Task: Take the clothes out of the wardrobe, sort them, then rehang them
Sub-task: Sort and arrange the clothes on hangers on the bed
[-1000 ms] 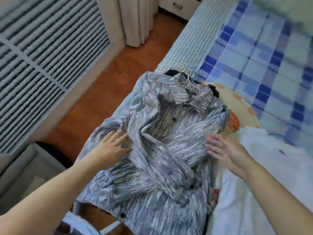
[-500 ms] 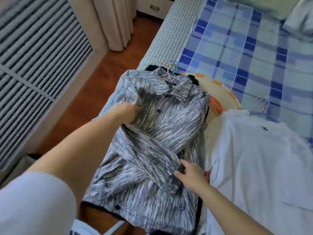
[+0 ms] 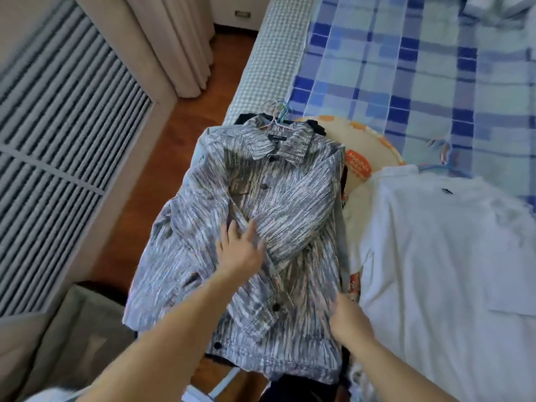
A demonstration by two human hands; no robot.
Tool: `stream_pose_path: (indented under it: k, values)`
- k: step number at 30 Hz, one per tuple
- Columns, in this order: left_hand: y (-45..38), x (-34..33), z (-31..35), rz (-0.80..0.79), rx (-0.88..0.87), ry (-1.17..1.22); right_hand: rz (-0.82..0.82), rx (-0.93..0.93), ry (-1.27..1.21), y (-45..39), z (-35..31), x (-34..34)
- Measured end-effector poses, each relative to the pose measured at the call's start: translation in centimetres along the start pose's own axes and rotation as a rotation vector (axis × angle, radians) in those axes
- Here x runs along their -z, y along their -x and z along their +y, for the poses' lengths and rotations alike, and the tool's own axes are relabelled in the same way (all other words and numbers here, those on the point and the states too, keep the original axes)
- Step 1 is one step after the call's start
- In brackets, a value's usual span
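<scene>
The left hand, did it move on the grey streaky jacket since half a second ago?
Yes. The left hand slid from up near the grey streaky jacket's collar down to its middle, and now lies flat with fingers spread.

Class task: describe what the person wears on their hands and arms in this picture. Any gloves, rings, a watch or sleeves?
Both forearms are bare. The left hand and right hand show no gloves, and no watch or bracelet shows at either wrist. The blur hides whether any rings are worn. A pale, whitish bit of clothing, perhaps a short sleeve, shows at the lower left edge.
</scene>
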State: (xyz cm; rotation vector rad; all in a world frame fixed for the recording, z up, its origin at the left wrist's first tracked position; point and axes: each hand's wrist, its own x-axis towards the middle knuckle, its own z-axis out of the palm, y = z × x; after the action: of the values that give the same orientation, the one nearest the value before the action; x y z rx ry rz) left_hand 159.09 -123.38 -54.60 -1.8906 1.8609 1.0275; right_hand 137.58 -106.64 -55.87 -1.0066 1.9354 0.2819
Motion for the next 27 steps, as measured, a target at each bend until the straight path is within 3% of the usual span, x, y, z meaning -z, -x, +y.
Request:
stream_pose_path:
  k: [4, 8, 10, 12, 14, 16, 19, 22, 27]
  values:
    - [10.0, -11.0, -2.9, -0.131, 0.038, -0.127, -0.032, -0.197, -0.106, 1.4, 9.3, 1.3]
    - [7.4, -9.3, -3.5, -0.388, 0.127, 0.089, -0.012, -0.369, -0.232, 3.1, 18.1, 4.5]
    - [6.1, -6.1, -1.7, -0.365, 0.078, -0.012, 0.013, -0.370, -0.376, 5.0, 19.8, 6.2]
    - [5.9, -4.1, 2.3, -0.121, 0.119, 0.020, 0.095, -0.357, -0.519, 7.6, 20.6, 7.9]
    - [8.3, -2.5, 8.3, 0.026, 0.026, -0.019, 0.144, -0.317, -0.633, 9.7, 21.9, 8.9]
    - [11.1, -3.9, 16.0, 0.038, -0.137, 0.075, 0.208, -0.280, -0.742, 11.4, 24.7, 10.0]
    - [15.4, -9.9, 25.8, -0.165, -0.226, 0.291, 0.331, -0.231, -0.885, 13.2, 30.1, 12.2]
    - [19.8, -18.1, 34.0, -0.457, -0.154, 0.493, 0.440, -0.147, -0.967, 14.9, 37.2, 13.8]
    - [29.1, -30.0, 45.5, -0.595, -0.038, 0.651, 0.404, -0.118, -1.019, 17.9, 53.0, 14.5]
